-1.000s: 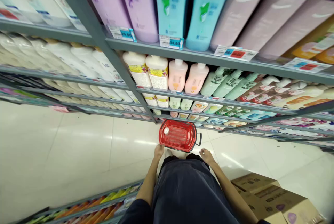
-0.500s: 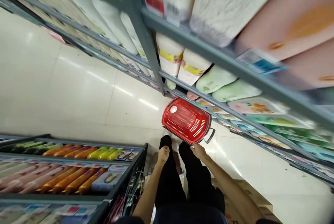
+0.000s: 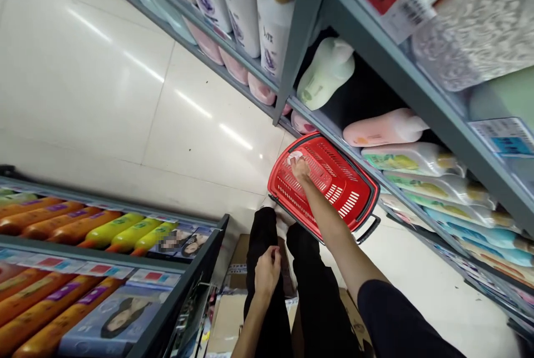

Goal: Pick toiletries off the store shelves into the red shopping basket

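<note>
1. One red basket [image 3: 350, 172] sits slantwise on the tiled floor, just beside the shelving, and I see a small white round object [image 3: 294, 155] in it, toward its left end.
2. Two bottles catch my eye on the low shelf above: pale green [image 3: 321, 77] near the upright, pink [image 3: 375, 129] lying tilted farther right.
3. Right arm stretched down and across the basket, and there's the right hand [image 3: 301, 169], fingers bent, reaching inside!
4. Those fingertips meet the white object's near edge; it lies just beyond the hand, partly covered, so I can't tell whether they grip it.
5. Left hand [image 3: 267, 273] hangs over the left thigh, half curled, thumb beside the bent fingers, nothing visible in its hold.
</note>
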`<state>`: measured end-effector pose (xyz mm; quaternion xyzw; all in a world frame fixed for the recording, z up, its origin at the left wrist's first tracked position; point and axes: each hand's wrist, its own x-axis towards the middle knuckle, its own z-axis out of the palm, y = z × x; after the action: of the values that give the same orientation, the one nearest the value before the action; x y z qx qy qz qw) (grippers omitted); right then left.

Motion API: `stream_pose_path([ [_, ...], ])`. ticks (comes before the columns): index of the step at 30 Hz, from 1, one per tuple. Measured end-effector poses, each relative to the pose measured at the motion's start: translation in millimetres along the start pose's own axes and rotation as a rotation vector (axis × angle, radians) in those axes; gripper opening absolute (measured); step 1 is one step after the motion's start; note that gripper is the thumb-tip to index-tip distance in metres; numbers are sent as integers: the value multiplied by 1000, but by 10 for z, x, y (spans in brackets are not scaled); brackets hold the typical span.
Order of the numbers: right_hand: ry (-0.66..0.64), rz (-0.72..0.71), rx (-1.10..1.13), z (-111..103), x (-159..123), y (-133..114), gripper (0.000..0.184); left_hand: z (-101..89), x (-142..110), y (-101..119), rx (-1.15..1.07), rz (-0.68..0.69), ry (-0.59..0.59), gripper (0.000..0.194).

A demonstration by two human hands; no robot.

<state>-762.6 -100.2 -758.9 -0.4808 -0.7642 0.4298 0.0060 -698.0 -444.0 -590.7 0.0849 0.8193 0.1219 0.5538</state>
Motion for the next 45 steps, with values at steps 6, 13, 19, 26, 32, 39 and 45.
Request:
stream_pose_path([
  [6, 35, 180, 4, 92, 42, -25, 73, -156, 65, 13, 61, -72, -2, 31],
  [13, -44, 327, -167, -319, -714, -82, 54, -192, 145, -76, -246, 11, -5, 31],
  [19, -85, 249, -259, -1368, -1925, -378, 46, -486, 90, 376, -353, 167, 20, 38],
  [26, -4, 113, -222, -2949, -3859, -1360, 47, -802, -816, 1671, -86, 773, -235, 112],
  [32, 295, 164, -161, -3854, -5355, -2293, 34, -457, -2102, 2215, 154, 1234, -547, 132],
  [39, 727, 401, -131, -4294, -6011, -2970, 39, -230, -3190, 2476, 215, 1266, -441, 113],
  [45, 908, 448, -42, -4685, -6286, -2975, 41, -235, -3816, 2830, 300, 1411, -163, 89],
])
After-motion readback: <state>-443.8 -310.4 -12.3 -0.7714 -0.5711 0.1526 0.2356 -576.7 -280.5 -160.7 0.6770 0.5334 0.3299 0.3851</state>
